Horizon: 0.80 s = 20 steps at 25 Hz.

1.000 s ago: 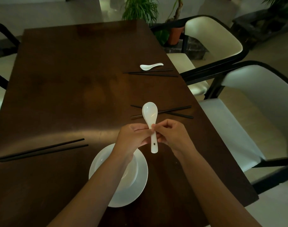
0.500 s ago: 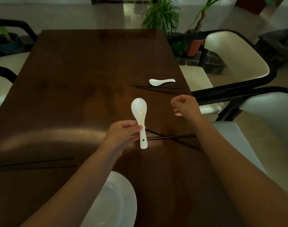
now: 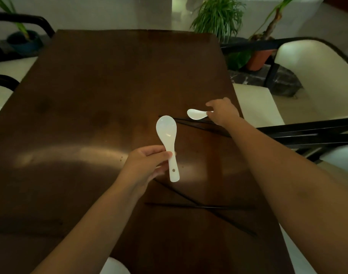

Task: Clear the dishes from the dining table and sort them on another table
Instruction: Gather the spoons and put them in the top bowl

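My left hand (image 3: 147, 165) holds a white ceramic spoon (image 3: 167, 139) by its handle, bowl pointing away from me, above the dark wooden dining table (image 3: 90, 95). My right hand (image 3: 223, 111) reaches to the table's right side and its fingers close on the handle of a second white spoon (image 3: 196, 114). That spoon lies beside a pair of black chopsticks (image 3: 191, 123). Another crossed pair of black chopsticks (image 3: 199, 206) lies nearer me, under my arms. A sliver of the white plate (image 3: 113, 266) shows at the bottom edge.
White-cushioned chairs with black frames (image 3: 311, 80) stand along the right side, and others (image 3: 3, 76) along the left. Potted plants (image 3: 218, 16) sit on the floor beyond the table's far end.
My right hand let go of the first spoon and reached forward and right to the far spoon. The left hand kept the first spoon. The view moved forward, leaving the plate behind.
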Motion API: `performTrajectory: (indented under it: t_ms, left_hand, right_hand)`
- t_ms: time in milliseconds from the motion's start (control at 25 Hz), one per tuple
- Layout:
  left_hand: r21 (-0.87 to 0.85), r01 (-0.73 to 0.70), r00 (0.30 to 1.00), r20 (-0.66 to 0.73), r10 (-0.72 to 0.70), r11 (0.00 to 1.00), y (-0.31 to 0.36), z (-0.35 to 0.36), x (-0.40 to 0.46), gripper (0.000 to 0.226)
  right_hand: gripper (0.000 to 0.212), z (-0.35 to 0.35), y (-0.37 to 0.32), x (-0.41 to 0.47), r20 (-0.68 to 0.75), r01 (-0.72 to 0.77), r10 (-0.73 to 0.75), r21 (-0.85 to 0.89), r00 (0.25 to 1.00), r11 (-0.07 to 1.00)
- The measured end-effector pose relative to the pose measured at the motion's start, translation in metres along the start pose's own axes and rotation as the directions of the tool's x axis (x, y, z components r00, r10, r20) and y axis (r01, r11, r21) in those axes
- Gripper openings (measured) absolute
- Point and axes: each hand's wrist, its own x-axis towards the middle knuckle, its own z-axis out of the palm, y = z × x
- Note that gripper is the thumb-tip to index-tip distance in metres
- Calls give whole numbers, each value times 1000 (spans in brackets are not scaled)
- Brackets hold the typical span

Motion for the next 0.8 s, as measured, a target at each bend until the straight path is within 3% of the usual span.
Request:
performTrajectory:
  t_ms: [120, 320, 400, 440, 480, 520, 560, 640, 800]
  left_hand:
    - [-28, 30, 999, -26, -31, 999, -1, 0, 11, 25]
    - [-47, 72, 997, -38, -74, 996, -8, 2, 16, 30]
    - [-60, 75, 996, -36, -77, 995, -9, 0, 14, 31]
    - [-55, 69, 997, -38, -71, 996, -9, 0, 13, 31]
    - [-46, 59, 998, -36, -61, 997, -8, -1, 10, 31]
    - [-36, 45, 998, -32, -46, 998, -8, -1, 8, 29]
    - [-26, 30, 999, -28, -31, 999, -7, -1, 4, 27]
    - [0, -1, 1000, -22, 1, 1000, -6, -1, -4, 24]
    - [62, -59, 998, 34, 57, 996, -7, -4, -24, 23]
  right_hand:
    - [34, 6, -5, 11, 29, 81, -79, -53, 996, 995]
    - [19, 0, -7, 7, -110, 136, -154, -152, 982, 979]
    - [16, -15, -15, -7, -211, 118, -116, -4, 971, 993]
    - [14, -25, -21, -20, -227, 95, -49, 195, 973, 976]
    - [10, -34, -28, -37, -182, 63, 24, 456, 983, 888]
    - [4, -41, -35, -58, -78, 11, 59, 688, 995, 725]
    - [4, -46, -42, -81, 45, -67, 52, 816, 998, 575]
    - [8, -45, -53, -123, 227, -190, -28, 871, 974, 454]
    - [11, -37, -66, -162, 354, -310, -73, 886, 932, 344]
